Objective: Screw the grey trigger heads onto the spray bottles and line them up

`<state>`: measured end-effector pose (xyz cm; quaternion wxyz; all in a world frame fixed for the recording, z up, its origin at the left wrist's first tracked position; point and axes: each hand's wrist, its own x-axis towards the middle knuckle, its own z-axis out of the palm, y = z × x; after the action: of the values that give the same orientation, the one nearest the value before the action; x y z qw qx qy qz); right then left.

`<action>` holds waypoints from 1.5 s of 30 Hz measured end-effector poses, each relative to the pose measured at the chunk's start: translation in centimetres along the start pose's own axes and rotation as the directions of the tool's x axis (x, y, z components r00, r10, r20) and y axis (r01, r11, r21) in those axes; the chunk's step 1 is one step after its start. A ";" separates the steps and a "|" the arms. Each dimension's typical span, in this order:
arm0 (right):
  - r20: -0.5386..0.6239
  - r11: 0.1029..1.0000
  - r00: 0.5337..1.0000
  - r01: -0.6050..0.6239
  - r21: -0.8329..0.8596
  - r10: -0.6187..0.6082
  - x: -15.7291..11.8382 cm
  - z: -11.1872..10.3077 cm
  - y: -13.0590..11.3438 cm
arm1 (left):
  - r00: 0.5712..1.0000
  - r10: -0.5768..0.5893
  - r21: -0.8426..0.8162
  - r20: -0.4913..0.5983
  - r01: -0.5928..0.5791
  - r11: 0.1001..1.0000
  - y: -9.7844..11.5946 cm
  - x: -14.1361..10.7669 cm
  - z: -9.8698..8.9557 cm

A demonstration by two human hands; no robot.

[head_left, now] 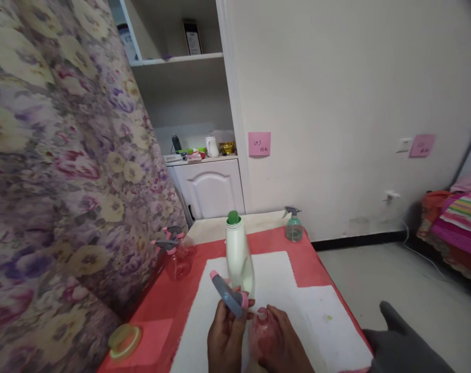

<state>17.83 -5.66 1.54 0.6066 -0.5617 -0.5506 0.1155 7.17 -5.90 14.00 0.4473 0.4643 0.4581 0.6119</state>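
- Pink spray bottle (263, 335), topless, at the worktop's (150, 295) near side; the right hand's (292, 342) grip is curled round it.
- Left hand (225, 334) beside it, grip closed on a grey-and-pink trigger sprayer head (228, 295).
- Pale detergent jug (238, 254) upright just beyond.
- Pink spray bottles (178, 265) left, teal spray bottle (294, 229) far right.

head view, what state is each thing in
Grey-and-pink plastic spray head: detached, in the left hand
Clear pink plastic bottle: open-necked, in the right hand
Tall pale-green plastic bottle: upright, green spout and neck threads exposed
Small clear teal spray bottle: upright, spray head on
Two clear pink spray bottles: upright, spray heads on
White panelled cabinet door: closed
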 end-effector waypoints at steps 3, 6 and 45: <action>0.014 1.000 1.000 0.007 0.016 -0.007 0.0 0.2 0.1 | 0.998 -0.024 -0.008 0.054 0.024 1.000 0.0 0.0 -0.1; 0.013 1.000 1.000 0.019 0.018 -0.019 -0.2 0.4 0.5 | 0.999 -0.008 -0.006 0.032 0.009 1.000 -0.1 -0.1 0.0; 0.130 0.979 0.975 -0.163 -0.121 0.178 -1.2 0.3 0.1 | 0.932 0.356 0.365 0.074 -0.357 0.860 3.2 0.9 -6.7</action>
<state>17.22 -6.41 0.69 0.5226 -0.6297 -0.5471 0.1762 0.08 -6.53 16.25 0.2309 0.6185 0.4712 0.5850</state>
